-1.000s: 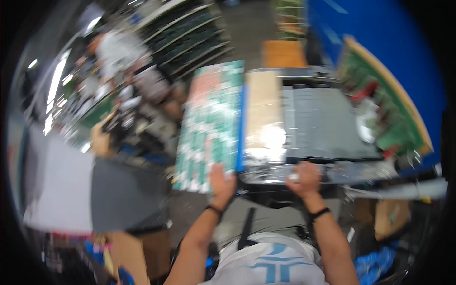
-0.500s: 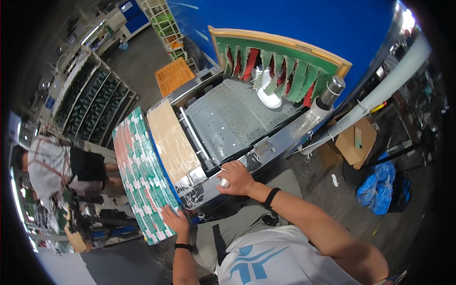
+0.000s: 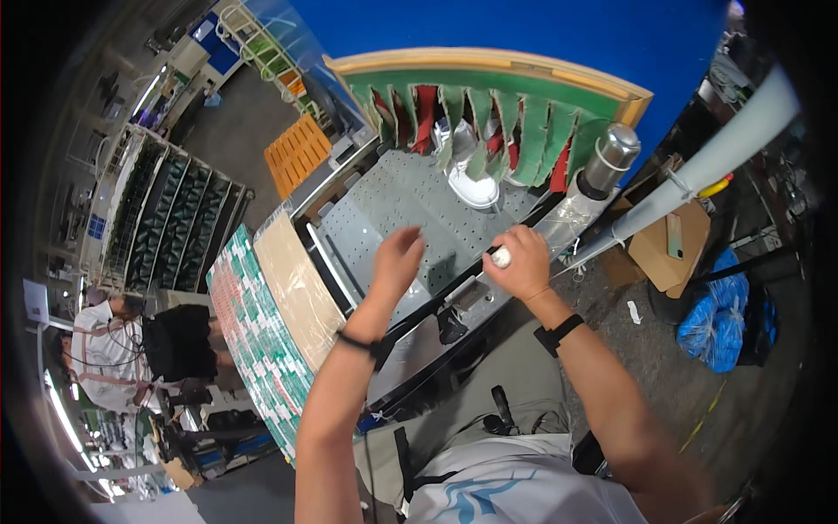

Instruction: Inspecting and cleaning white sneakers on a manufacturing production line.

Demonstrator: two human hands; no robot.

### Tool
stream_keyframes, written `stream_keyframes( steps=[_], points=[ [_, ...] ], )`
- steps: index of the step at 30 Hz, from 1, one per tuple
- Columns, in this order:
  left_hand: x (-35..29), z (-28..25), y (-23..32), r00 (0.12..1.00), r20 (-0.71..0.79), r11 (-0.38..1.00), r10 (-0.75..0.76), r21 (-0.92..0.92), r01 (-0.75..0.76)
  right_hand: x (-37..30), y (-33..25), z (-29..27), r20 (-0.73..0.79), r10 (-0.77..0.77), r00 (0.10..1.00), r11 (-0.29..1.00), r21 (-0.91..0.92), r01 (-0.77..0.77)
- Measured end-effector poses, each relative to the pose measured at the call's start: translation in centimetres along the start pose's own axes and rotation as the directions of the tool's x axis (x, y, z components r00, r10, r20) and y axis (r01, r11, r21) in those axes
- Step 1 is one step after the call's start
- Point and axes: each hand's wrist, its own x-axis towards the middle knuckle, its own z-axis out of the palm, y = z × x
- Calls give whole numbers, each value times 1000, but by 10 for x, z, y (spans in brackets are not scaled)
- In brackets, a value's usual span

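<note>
My left hand (image 3: pixel 400 259) hangs over the perforated grey metal bed (image 3: pixel 397 205), its blurred fingers stretched forward and nothing visible in them. At the bed's near edge, my right hand (image 3: pixel 521 262) is closed around a small whitish rounded object (image 3: pixel 500 256), mostly covered by the fingers. A white shoe (image 3: pixel 474 185) lies on the bed beyond both hands, toe toward me. Behind its toe, more white shows among the green and red hanging strips (image 3: pixel 484 131), which partly hide it.
Left of the bed are a tan board (image 3: pixel 297 279) and a green, white and red patterned panel (image 3: pixel 262 336). A steel flask (image 3: pixel 611 157) stands at right, by a pale pipe (image 3: pixel 698 166). Beyond are a cardboard box (image 3: pixel 668 249) and blue bags (image 3: pixel 716 319). Another person (image 3: pixel 113 349) is at far left.
My left hand has lifted off the patterned panel and swung right over the metal bed. My right hand has moved right along the near edge with the whitish object. The shoe sits farther out from the strips.
</note>
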Motion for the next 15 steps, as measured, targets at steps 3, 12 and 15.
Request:
stream_keyframes(
  steps=[3,12,15],
  points=[
    [102,75,14,994,-103,925,19,379,21,6,3,-9,-55,29,998,999,43,-26],
    [224,137,50,932,-336,975,-138,119,188,7,13,-8,-88,6,996,997,71,0],
    [210,101,14,937,-348,988,2,-146,-57,11,3,-2,-87,-13,996,993,112,23]
  ],
)
